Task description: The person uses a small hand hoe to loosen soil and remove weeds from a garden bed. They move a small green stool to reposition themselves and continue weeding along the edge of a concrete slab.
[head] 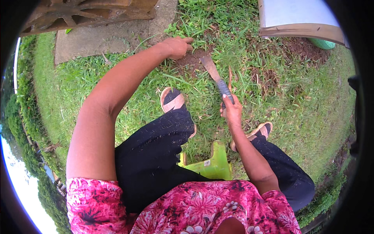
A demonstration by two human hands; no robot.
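My right hand (231, 109) is closed around the dark wrapped handle of a flat-bladed hand tool (211, 68), like a scraper. The rusty blade points up and left over the grass, near a patch of bare soil (192, 60). My left hand (178, 47) reaches across that soil with some fingers stretched out to the right; it touches or hovers just above the ground and grips nothing that I can see. Grass and low weeds (172, 71) surround both hands.
A concrete slab (87, 46) lies at upper left, under a brown openwork block structure (111, 13). A white panel with a brown edge (301, 14) and a green rounded object (323, 43) are at upper right. My sandalled feet flank the work spot; a green plastic stool (209, 166) is beneath me.
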